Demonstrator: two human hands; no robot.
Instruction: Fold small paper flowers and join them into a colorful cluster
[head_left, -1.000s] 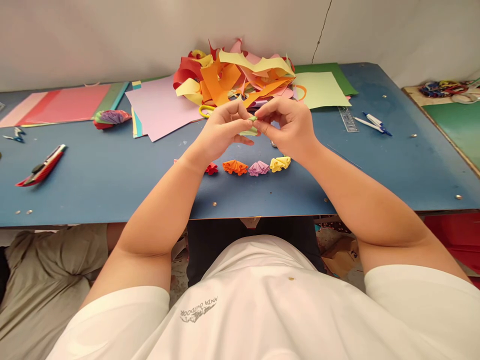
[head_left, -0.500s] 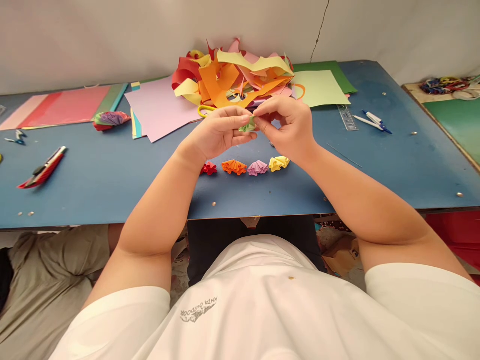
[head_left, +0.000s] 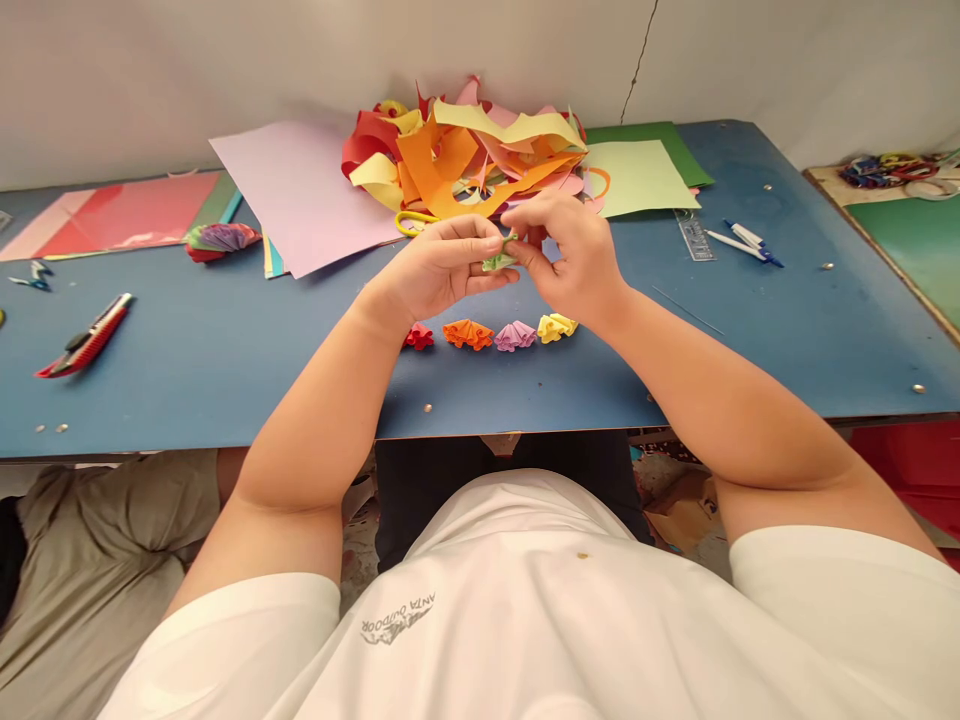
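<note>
Pinching a pleated green paper piece between left hand and right hand, had each grip closed upon it, over the blue worktop. Noted on the near side, a row of red, orange, lilac and yellow paper pleats; behind, a scrap heap before a pale, cracked wall.

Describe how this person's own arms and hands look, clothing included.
The left hand and right hand are bare: no gloves, rings or watch show. The arms are uncovered below short, loose white sleeves. The white shirt bears a grey print with "ANTA OUTDOOR" lettering.
</note>
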